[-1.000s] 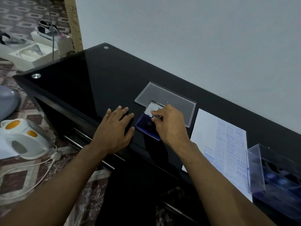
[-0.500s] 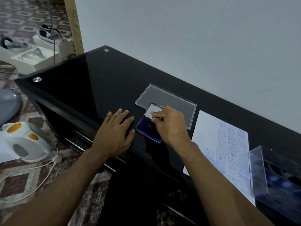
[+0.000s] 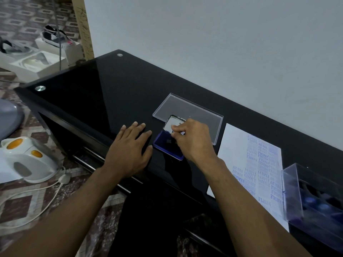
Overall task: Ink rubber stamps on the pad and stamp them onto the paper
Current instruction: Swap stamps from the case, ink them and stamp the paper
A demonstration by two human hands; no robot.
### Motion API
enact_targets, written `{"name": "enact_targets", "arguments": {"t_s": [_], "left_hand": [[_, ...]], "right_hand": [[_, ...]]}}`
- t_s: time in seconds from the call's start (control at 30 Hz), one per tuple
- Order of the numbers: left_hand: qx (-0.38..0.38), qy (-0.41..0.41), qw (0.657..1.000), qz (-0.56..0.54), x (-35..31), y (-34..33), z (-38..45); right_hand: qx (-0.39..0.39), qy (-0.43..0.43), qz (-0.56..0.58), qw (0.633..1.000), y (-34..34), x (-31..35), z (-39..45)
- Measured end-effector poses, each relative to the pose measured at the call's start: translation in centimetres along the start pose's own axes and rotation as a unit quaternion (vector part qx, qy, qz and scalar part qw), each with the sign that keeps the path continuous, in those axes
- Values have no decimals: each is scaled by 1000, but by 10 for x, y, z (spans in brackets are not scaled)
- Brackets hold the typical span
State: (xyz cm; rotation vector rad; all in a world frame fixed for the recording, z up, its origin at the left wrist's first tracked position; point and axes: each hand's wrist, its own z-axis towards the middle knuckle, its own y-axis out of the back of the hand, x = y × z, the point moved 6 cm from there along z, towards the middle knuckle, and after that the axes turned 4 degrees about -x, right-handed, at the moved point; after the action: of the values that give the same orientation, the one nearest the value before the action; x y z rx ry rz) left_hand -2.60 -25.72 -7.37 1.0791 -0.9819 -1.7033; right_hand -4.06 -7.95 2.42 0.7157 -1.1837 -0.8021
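Now inking: my right hand [image 3: 193, 140] pinches a stamp onto the ink pad [image 3: 167, 145], left hand [image 3: 130, 151] flat on the worktop [image 3: 111, 101]; next, carry it to the paper [image 3: 239, 154].

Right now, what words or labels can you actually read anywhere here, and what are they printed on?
"SAMPLE": blue stamp marks, repeated on the paper.
"AIR MAIL": blue, on the same paper.
"FRAGILE": blue, on the same paper.
"AMENDED": probably; that mark is blurred.
The remaining faint marks on the paper are too blurred to read.
Ink pad, clear lid, clear box, kettle: no readable text.
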Motion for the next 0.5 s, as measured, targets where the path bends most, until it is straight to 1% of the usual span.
{"name": "enact_targets", "arguments": {"t_s": [0.5], "left_hand": [[3,4,1000,4,0,-1,0]], "right_hand": [[9,-19,18,1000,-1,-6,2]]}}
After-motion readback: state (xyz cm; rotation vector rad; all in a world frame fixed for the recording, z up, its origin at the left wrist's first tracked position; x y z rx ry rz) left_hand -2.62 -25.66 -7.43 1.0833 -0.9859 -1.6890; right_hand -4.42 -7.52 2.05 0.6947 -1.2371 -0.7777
